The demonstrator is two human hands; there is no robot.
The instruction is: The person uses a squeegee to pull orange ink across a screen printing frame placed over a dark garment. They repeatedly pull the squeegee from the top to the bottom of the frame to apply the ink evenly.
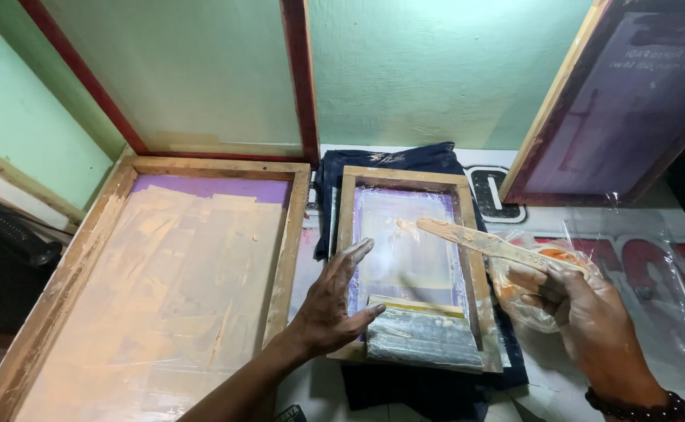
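Wooden, the small screen-printing frame [407, 266] lies on a dark blue garment [428, 391]. The left hand [334, 301] rests open, fingers spread, on its left rail. The right hand [581, 312] grips a wooden stirring stick [487, 244] whose tip hangs over the mesh, just beside a plastic bag of orange ink [526, 285]. A squeegee [422, 332] lies against the frame's near edge. A large frame [162, 289] crowds close on the left.

Small wooden screen frame [402, 258] flat on dark cloth, purple-edged mesh, wooden stick [483, 241] tilted above it, orange-smeared tip
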